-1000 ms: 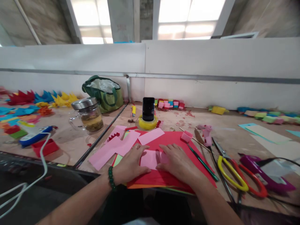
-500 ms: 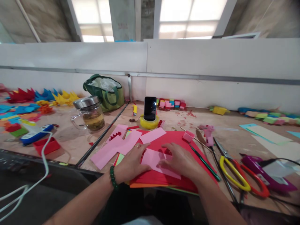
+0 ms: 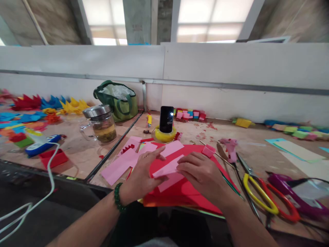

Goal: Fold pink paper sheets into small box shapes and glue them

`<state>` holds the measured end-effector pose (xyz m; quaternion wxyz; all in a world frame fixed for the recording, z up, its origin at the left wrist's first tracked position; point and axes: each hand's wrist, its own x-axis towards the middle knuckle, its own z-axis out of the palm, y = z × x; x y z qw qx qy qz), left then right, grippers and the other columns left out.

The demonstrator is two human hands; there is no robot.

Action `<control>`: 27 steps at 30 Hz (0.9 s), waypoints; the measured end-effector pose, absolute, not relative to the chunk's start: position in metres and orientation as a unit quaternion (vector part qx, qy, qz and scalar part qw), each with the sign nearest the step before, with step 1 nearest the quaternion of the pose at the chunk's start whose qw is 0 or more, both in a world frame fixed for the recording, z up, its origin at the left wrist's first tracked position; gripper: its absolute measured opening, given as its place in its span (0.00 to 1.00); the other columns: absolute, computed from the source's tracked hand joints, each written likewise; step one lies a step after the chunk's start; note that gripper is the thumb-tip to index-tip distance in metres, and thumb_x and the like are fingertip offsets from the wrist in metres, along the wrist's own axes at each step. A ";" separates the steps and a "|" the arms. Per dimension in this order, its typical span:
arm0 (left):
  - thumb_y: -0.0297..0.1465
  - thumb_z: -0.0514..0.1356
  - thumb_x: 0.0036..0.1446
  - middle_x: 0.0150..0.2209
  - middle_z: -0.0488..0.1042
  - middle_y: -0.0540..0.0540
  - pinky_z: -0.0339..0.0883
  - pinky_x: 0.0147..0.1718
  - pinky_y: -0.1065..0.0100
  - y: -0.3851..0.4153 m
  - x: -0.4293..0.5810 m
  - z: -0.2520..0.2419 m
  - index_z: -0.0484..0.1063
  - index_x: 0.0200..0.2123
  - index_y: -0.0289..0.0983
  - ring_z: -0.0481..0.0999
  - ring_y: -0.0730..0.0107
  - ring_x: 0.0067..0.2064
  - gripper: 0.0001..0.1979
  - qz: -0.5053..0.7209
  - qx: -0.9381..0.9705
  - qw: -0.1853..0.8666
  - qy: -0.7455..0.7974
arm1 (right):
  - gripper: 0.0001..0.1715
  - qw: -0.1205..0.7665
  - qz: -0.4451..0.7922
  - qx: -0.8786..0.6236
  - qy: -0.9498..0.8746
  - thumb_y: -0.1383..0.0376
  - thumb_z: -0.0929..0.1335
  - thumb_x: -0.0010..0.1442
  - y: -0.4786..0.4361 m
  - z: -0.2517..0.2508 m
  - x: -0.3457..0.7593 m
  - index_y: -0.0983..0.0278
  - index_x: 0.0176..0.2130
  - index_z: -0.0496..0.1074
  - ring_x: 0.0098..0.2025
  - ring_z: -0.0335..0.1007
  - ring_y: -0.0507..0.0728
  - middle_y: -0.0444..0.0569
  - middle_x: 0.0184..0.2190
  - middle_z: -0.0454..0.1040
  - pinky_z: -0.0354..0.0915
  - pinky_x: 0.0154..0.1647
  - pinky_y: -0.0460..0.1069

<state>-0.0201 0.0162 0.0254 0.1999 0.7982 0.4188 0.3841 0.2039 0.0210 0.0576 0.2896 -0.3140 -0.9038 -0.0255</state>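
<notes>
A pink paper strip [image 3: 168,167] is lifted and slanted between my hands, apparently folded over, with a pink part [image 3: 171,182] below it. My right hand [image 3: 203,175] has its fingers closed on the strip's right end; its thumb is mostly hidden. At the left end my left hand [image 3: 144,173] has thumb and forefinger spread apart, the thumb close against the paper's edge. Beneath lies a stack of red paper [image 3: 205,199]. More pink strips [image 3: 119,167] lie to the left, and another pink strip [image 3: 173,148] lies behind. A small pink paper box [image 3: 208,151] sits at the stack's back right.
Scissors [image 3: 259,193], a pink glue gun [image 3: 230,149], a green pen [image 3: 231,183] and a purple device [image 3: 295,195] lie right. A phone [image 3: 166,119] stands on a yellow tape roll [image 3: 165,135]. Left are a glass mug [image 3: 102,128], a green bag [image 3: 125,108] and a red paper box [image 3: 53,157].
The pink strip lay flat on the red stack; now its upper part is raised and slanted. My right hand has closed on it, and my left hand has shifted slightly left and up.
</notes>
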 end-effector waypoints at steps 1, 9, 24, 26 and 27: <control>0.29 0.63 0.52 0.44 0.74 0.45 0.56 0.55 0.53 0.013 -0.021 0.027 0.59 0.60 0.42 0.69 0.60 0.49 0.31 0.381 0.812 0.172 0.406 | 0.11 0.302 -0.058 -0.288 -0.907 0.71 0.63 0.64 0.017 0.057 0.204 0.63 0.34 0.74 0.41 0.71 0.54 0.48 0.37 0.78 0.64 0.45 0.51; 0.24 0.55 0.54 0.32 0.74 0.47 0.56 0.47 0.57 -0.018 -0.001 0.003 0.73 0.43 0.37 0.70 0.64 0.37 0.13 0.295 0.899 -0.029 0.322 | 0.14 0.281 -0.075 -0.374 -0.880 0.77 0.60 0.61 -0.014 -0.005 0.202 0.66 0.41 0.70 0.42 0.73 0.59 0.53 0.39 0.78 0.68 0.46 0.56; 0.35 0.57 0.61 0.48 0.73 0.47 0.53 0.52 0.56 -0.007 -0.021 0.012 0.69 0.53 0.47 0.69 0.61 0.49 0.16 0.136 0.897 0.131 0.400 | 0.20 0.254 0.049 -0.413 -0.873 0.76 0.60 0.60 -0.023 -0.003 0.232 0.61 0.45 0.74 0.48 0.71 0.58 0.52 0.44 0.77 0.70 0.47 0.54; 0.35 0.56 0.61 0.47 0.73 0.47 0.54 0.50 0.56 -0.007 -0.021 0.011 0.70 0.51 0.47 0.69 0.60 0.48 0.14 0.129 0.901 0.120 0.396 | 0.20 0.254 0.067 -0.414 -0.871 0.76 0.59 0.61 -0.021 -0.001 0.237 0.61 0.44 0.75 0.52 0.69 0.57 0.51 0.46 0.77 0.68 0.51 0.53; 0.34 0.55 0.62 0.46 0.73 0.46 0.54 0.49 0.56 -0.006 -0.022 0.011 0.71 0.49 0.46 0.69 0.60 0.48 0.13 0.126 0.904 0.113 0.393 | 0.20 0.253 0.080 -0.419 -0.868 0.75 0.60 0.62 -0.020 -0.001 0.239 0.60 0.44 0.75 0.52 0.69 0.57 0.50 0.47 0.77 0.68 0.52 0.53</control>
